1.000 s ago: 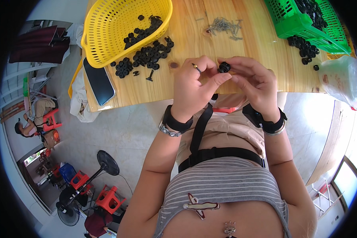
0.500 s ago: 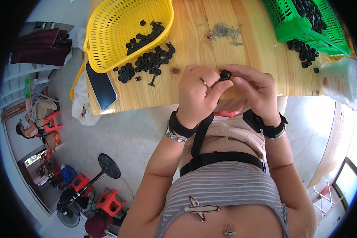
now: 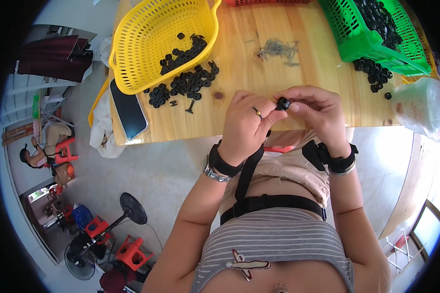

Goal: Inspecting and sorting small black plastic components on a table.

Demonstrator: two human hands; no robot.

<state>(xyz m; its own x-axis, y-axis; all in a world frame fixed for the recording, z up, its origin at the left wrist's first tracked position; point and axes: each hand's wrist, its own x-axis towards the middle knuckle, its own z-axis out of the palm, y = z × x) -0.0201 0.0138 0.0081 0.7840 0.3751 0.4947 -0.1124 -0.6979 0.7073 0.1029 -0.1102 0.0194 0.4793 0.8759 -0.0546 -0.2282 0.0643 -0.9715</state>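
Just above the table's front edge, a small black round plastic part [image 3: 282, 103] sits between my two hands. My left hand [image 3: 252, 119] pinches it between thumb and fingers from the left. From the right, the thumb and fingertips of my right hand [image 3: 320, 113] close on its other side; whether a second small piece is in that pinch I cannot make out. A loose pile of black ring-shaped parts [image 3: 190, 80] lies left of my hands, with one long-stemmed black part [image 3: 190, 106] beside it. Beyond my hands are scattered thin grey metal pins [image 3: 278, 49].
A yellow perforated basket [image 3: 127, 73] holding black parts stands at the left, a phone [image 3: 128, 110] near it. At the right are a green crate [image 3: 349, 41] of black parts, several loose black pieces [image 3: 371, 72] and a clear plastic bag [image 3: 420, 105]. A standing fan [image 3: 132, 209] is behind left.
The view has tilted, so the table sits slightly lower and a red container edge shows at the top. Both hands still hold the black part, which has turned a little.
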